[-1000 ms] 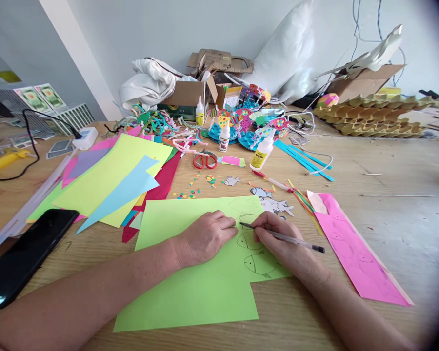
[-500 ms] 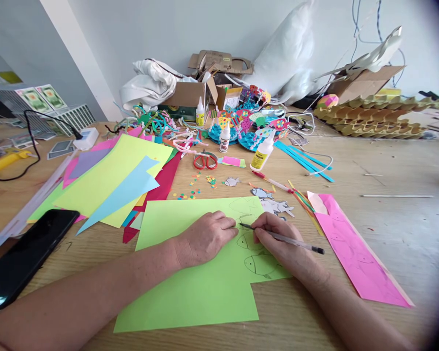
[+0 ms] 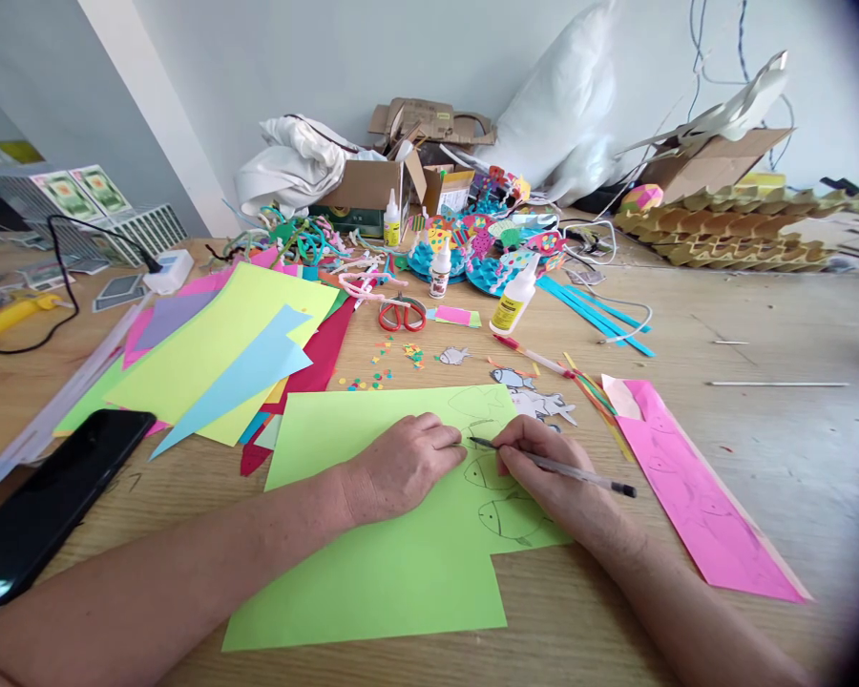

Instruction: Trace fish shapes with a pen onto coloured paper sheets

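A light green sheet of paper (image 3: 358,572) lies in front of me, with fish outlines (image 3: 513,518) drawn down its right side. My left hand (image 3: 405,468) rests on the sheet, its fingers lying together on the surface and holding nothing. In my right hand (image 3: 551,472) is a slim pen (image 3: 579,469) with a clear barrel and a dark end. Its tip touches the sheet among the upper outlines, close to my left fingertips. Just beyond the sheet lie cut-out paper fish (image 3: 512,379). To the right is a pink paper strip (image 3: 701,496) with faint drawn lines.
Coloured sheets (image 3: 221,353) are piled at the left, near a black phone (image 3: 50,506). Red-handled scissors (image 3: 402,313), a glue bottle (image 3: 513,301) and confetti dots (image 3: 413,356) sit beyond the paper. Egg trays (image 3: 737,229) and cardboard boxes (image 3: 372,186) stand at the back.
Almost nothing differs. The pen's rear end has shifted very slightly to the right, while both hands and the green sheet stay in place.
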The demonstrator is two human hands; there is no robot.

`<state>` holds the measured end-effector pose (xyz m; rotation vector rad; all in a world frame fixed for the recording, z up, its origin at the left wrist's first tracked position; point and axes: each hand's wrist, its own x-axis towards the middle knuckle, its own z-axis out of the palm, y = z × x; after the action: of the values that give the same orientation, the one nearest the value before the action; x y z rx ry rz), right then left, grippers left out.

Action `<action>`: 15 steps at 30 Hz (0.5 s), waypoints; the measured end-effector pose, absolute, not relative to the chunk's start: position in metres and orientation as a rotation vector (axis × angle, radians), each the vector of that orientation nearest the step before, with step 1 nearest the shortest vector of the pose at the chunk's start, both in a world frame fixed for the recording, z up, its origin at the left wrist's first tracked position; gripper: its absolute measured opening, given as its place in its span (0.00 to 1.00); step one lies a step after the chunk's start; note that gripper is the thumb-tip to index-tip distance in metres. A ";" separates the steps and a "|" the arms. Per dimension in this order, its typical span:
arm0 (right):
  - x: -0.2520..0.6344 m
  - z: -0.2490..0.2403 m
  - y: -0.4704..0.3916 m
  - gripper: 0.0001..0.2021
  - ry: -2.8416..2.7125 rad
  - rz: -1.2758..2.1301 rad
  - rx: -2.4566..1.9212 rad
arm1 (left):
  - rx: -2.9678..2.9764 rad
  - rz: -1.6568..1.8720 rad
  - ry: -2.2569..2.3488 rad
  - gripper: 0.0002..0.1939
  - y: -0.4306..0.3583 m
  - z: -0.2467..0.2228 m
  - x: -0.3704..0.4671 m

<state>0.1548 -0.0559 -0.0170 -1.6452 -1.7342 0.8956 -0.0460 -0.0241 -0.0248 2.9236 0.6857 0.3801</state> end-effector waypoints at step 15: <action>0.156 -0.016 -0.057 0.04 -1.756 0.879 -1.631 | 2.934 0.396 0.673 0.11 -0.023 -0.028 -0.046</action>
<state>0.1555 -0.0566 -0.0165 -1.6313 -1.7565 0.8790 -0.0460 -0.0234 -0.0279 2.9337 0.6728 0.3959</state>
